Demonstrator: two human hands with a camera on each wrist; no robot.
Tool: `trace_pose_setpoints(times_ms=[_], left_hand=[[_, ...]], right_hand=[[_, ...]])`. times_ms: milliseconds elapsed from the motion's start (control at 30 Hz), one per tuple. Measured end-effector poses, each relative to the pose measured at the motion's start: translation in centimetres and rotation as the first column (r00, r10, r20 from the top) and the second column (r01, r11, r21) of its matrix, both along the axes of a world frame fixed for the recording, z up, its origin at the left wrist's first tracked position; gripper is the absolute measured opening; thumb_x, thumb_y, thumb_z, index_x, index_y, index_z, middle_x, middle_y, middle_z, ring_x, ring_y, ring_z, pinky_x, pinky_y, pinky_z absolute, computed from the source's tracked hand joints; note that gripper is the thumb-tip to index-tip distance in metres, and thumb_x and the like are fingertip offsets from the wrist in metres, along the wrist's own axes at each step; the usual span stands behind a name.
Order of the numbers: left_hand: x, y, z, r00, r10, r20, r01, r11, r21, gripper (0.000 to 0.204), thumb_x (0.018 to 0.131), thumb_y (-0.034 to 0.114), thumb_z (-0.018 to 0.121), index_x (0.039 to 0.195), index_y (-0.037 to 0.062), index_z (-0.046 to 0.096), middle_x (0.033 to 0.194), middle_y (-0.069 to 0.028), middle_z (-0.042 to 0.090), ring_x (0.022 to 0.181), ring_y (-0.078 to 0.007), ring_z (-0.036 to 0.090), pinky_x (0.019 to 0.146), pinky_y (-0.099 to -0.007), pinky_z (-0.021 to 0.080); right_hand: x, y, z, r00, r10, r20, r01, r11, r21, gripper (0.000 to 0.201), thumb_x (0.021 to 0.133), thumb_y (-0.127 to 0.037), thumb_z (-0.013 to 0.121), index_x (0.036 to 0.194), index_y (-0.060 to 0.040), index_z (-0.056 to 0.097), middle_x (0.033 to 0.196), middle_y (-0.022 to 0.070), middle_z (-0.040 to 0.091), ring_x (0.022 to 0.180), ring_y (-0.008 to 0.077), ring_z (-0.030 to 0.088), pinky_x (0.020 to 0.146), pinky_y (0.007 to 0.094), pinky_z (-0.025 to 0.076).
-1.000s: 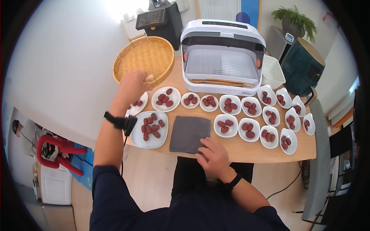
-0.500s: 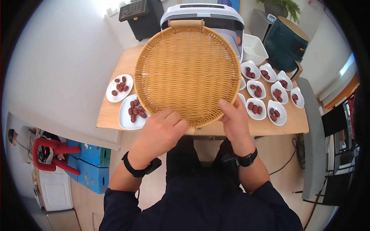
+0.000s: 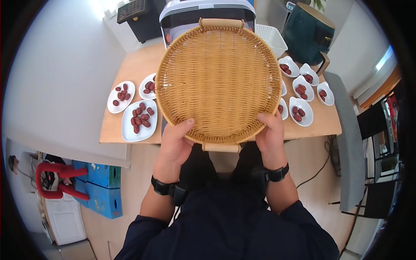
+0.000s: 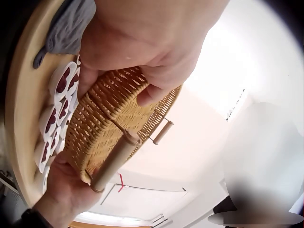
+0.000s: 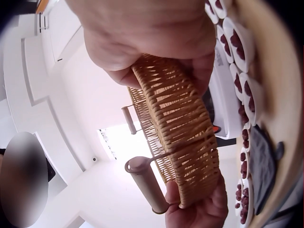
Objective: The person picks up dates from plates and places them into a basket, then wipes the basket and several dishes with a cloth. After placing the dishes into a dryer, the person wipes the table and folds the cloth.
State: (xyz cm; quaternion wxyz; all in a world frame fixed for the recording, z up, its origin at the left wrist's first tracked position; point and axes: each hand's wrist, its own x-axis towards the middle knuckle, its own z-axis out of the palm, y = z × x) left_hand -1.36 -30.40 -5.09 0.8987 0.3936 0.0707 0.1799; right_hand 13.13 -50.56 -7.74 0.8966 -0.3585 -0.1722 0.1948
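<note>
A round wicker basket with two wooden handles is held up above the table, its inside facing the head camera and holding nothing. My left hand grips its lower left rim, thumb over the edge. On the lower right rim, my right hand grips the same way. The left wrist view shows the basket's woven side between thumb and fingers of the left hand. In the right wrist view, the right hand pinches the basket wall, fingers behind it.
Plates of red dates stand at the table's left, small white bowls of dates at the right. Behind are a white appliance, a white plastic basket and a green appliance. A grey cloth lies on the table.
The basket has gone from the back left of the table to in front of the body. The right hand has taken hold of it, and the left hand has shifted its grip along the rim.
</note>
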Motion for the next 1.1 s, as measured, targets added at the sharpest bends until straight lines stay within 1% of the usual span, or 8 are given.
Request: trace_pose_setpoints(times_ms=[367,667,733,867,933,967,1033,1100], left_hand=[[0.6,0.7,-2.1,0.999,0.018,0.045,-0.020,0.999,0.034,0.050,0.087,0.000,0.064,0.136,-0.0073,0.055,0.131,-0.0156,0.066,0.119,-0.0276,0.066,0.102,-0.0418,0.055],[1.5,0.8,-3.2,0.994,0.069,0.083,-0.063,0.995,-0.073,0.050,0.093,0.007,0.062,0.140,-0.0050,0.051,0.134,-0.0156,0.064,0.123,-0.0289,0.063,0.106,-0.0437,0.053],[2.6,1.3,-3.3,0.995,0.085,0.056,-0.078,0.990,-0.121,0.048,0.099,0.014,0.062,0.142,-0.0039,0.050,0.135,-0.0157,0.063,0.124,-0.0293,0.063,0.105,-0.0442,0.053],[5.3,3.1,-4.1,0.998,0.027,0.062,-0.012,0.975,-0.220,0.052,0.109,0.037,0.050,0.145,-0.0008,0.048,0.138,-0.0165,0.061,0.126,-0.0300,0.061,0.105,-0.0453,0.053],[6.7,3.6,-4.8,0.990,-0.131,0.042,0.138,0.951,-0.275,0.058,0.110,0.044,0.045,0.147,0.0001,0.045,0.145,-0.0190,0.055,0.130,-0.0308,0.058,0.104,-0.0453,0.054],[6.9,3.4,-4.9,0.991,-0.130,0.045,0.137,0.956,-0.259,0.058,0.110,0.044,0.045,0.147,0.0001,0.045,0.145,-0.0190,0.055,0.130,-0.0308,0.058,0.104,-0.0453,0.054],[5.8,0.7,-2.6,0.991,-0.106,0.077,0.123,0.958,-0.259,0.062,0.109,0.049,0.043,0.148,0.0005,0.045,0.142,-0.0187,0.056,0.126,-0.0301,0.059,0.101,-0.0436,0.055],[4.5,-1.8,-0.7,0.990,-0.089,0.107,0.115,0.958,-0.264,0.067,0.109,0.054,0.041,0.148,0.0009,0.045,0.139,-0.0184,0.056,0.123,-0.0294,0.060,0.098,-0.0419,0.056]], right_hand=[[0.6,-0.3,-0.6,0.999,0.009,0.038,-0.006,0.997,-0.082,0.059,0.080,-0.003,0.065,0.138,0.0051,0.055,0.133,0.0137,0.066,0.122,0.0271,0.064,0.109,0.0403,0.048],[-1.2,1.2,1.3,0.999,-0.033,-0.030,0.031,0.998,-0.056,0.049,0.092,-0.011,0.067,0.136,0.0042,0.054,0.130,0.0125,0.066,0.115,0.0222,0.065,0.105,0.0378,0.049],[-2.1,1.1,2.5,0.964,-0.122,0.236,0.179,0.956,-0.234,0.055,0.092,-0.017,0.073,0.138,0.0045,0.052,0.131,0.0122,0.065,0.115,0.0221,0.065,0.102,0.0366,0.050],[-4.7,1.1,5.8,0.900,-0.111,0.421,0.248,0.926,-0.284,0.062,0.093,-0.025,0.077,0.140,0.0046,0.049,0.131,0.0138,0.065,0.116,0.0228,0.065,0.099,0.0367,0.051],[-5.1,1.4,6.5,0.604,-0.015,0.797,0.402,0.869,-0.288,0.075,0.091,-0.036,0.079,0.144,0.0058,0.046,0.137,0.0215,0.061,0.121,0.0329,0.064,0.101,0.0421,0.051],[-5.5,1.9,7.3,0.599,-0.027,0.800,0.401,0.875,-0.271,0.075,0.091,-0.036,0.079,0.144,0.0058,0.046,0.137,0.0215,0.061,0.121,0.0329,0.064,0.101,0.0421,0.051],[-6.7,3.6,8.6,0.310,0.084,0.947,0.502,0.832,-0.238,0.088,0.089,-0.052,0.077,0.147,0.0055,0.044,0.145,0.0268,0.053,0.131,0.0380,0.057,0.109,0.0468,0.045],[-7.5,5.3,7.8,0.176,0.019,0.984,0.553,0.825,-0.115,0.086,0.089,-0.054,0.075,0.146,0.0034,0.047,0.147,0.0284,0.051,0.134,0.0406,0.055,0.110,0.0499,0.043]])
